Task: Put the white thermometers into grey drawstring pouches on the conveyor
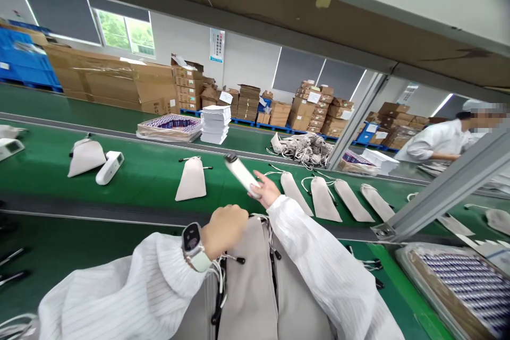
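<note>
My right hand is closed round the lower end of a slim white handheld device with a dark tip, held above the green conveyor belt. Below it, my left hand, with a watch on the wrist, is curled over a stack of grey drawstring pouches. Its fingertips are turned away, so anything inside is hidden. On the belt to the left stand a single pouch, another pouch and a white device lying beside it. Several pouches lie in a row to the right.
A metal post rises at right, under an overhead shelf. Beyond the belt are a paper stack, a tray of small striped items and heaped pouches. Another tray is near right. A co-worker works opposite.
</note>
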Action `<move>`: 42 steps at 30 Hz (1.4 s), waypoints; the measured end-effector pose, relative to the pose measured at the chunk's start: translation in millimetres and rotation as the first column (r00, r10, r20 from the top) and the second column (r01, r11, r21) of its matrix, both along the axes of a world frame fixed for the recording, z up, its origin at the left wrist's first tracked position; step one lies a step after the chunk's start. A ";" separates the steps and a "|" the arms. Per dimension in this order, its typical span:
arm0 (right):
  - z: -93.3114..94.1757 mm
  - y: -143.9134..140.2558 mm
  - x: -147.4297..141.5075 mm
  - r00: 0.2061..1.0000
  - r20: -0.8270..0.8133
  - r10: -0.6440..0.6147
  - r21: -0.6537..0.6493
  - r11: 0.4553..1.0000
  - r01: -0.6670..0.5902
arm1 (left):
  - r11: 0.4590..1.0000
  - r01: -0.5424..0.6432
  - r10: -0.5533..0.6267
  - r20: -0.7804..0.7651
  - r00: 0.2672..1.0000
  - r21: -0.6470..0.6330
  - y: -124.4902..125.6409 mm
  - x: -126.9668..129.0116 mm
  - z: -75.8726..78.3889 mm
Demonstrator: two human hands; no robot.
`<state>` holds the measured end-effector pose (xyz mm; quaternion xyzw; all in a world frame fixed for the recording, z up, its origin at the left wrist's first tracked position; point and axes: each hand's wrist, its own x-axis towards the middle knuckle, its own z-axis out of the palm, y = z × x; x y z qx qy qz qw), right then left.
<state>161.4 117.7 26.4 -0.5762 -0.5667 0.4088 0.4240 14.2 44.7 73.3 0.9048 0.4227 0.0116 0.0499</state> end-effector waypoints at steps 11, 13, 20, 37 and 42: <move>71.2 -48.4 21.6 0.740 -0.613 0.275 0.355 0.933 -0.054 | 0.926 0.312 -0.206 0.410 0.888 -0.210 5.9 -8.6 30.2; 72.3 -46.2 21.7 0.765 -0.611 0.206 0.336 0.942 0.016 | 0.922 0.322 -0.206 0.428 0.880 -0.217 6.4 -9.5 30.2; 65.2 -39.5 25.4 0.807 -0.583 0.088 0.244 0.967 0.071 | 0.956 0.278 -0.183 0.557 0.810 -0.089 8.9 -6.3 29.6; 42.7 -27.4 64.0 0.943 0.038 -0.330 0.390 0.874 0.290 | 0.831 0.207 0.234 0.661 0.713 -0.517 -19.9 -11.5 58.7; 54.6 -53.5 19.8 0.792 -0.164 0.588 0.142 0.809 -0.571 | 0.918 0.198 0.259 0.896 0.361 -0.345 -20.4 -8.0 59.1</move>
